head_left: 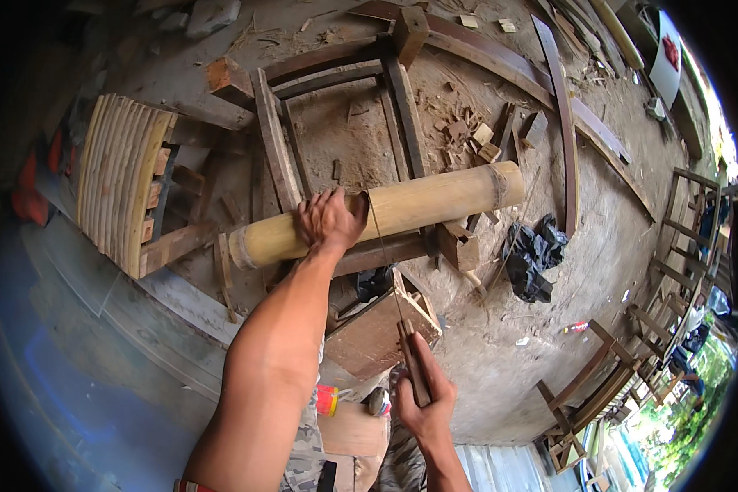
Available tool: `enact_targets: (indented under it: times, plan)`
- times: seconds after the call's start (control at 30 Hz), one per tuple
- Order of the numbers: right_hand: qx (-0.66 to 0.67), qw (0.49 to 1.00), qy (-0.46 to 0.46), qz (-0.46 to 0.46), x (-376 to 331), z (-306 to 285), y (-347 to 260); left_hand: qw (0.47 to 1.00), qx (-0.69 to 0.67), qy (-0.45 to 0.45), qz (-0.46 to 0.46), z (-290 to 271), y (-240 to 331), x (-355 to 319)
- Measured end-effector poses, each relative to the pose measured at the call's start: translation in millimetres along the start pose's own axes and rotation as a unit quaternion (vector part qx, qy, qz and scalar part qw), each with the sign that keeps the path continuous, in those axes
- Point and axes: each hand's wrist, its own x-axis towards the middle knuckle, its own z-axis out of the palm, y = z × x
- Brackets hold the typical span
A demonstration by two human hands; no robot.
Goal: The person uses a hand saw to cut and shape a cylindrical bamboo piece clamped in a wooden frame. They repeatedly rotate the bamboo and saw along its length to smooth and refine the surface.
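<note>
Bamboo culm (443, 199), thick and pale yellow, lies crosswise ahead of the person under the left hand (332, 220), over a wooden frame (275, 148) of dark rails that stretches out beyond both hands. The left hand is clamped over its top, fingers bent toward the far side. Nearer the body and to the right, well apart from it, the right hand (426, 402) is wrapped around the wooden handle (414, 361) of a handsaw, whose thin blade (383, 246) runs forward and crosses the bamboo just beside the left hand's thumb side. How deep the teeth sit, I cannot tell.

For a clean cut, the left hand would do better a little farther left, since a skipping blade could catch the thumb. Firm downward weight there should stop the round stem from rolling on the rails. Long, light strokes, with right wrist and forearm in line with the blade, ought to hold it square; forcing could bind it or splinter the skin. Turning the culm partway through may help, and easing off near the end should spare the last fibres from tearing.
</note>
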Motion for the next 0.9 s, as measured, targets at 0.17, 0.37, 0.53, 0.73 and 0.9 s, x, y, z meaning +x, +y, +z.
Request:
enact_targets:
  times: [0.17, 0.37, 0.53, 0.73, 0.9]
  plan:
    - [-0.040, 0.988, 0.052, -0.137, 97, 46, 4, 0.998, 0.016, -0.057, 0.022, -3, 0, 4]
    - [-0.057, 0.997, 0.013, -0.046, 78, 41, -15, 1.000, 0.018, 0.015, 0.019, 16, -11, 0]
    - [-0.080, 0.994, 0.018, -0.070, -1, 5, -15, 1.000, 0.015, 0.004, -0.003, -2, 5, 1]
    - [0.009, 0.995, 0.032, -0.092, 159, 63, -8, 0.999, 0.010, 0.022, 0.040, 9, -1, 1]
    - [-0.042, 0.999, -0.005, -0.027, 78, 36, -29, 0.993, 0.035, 0.103, 0.048, 29, -19, 3]
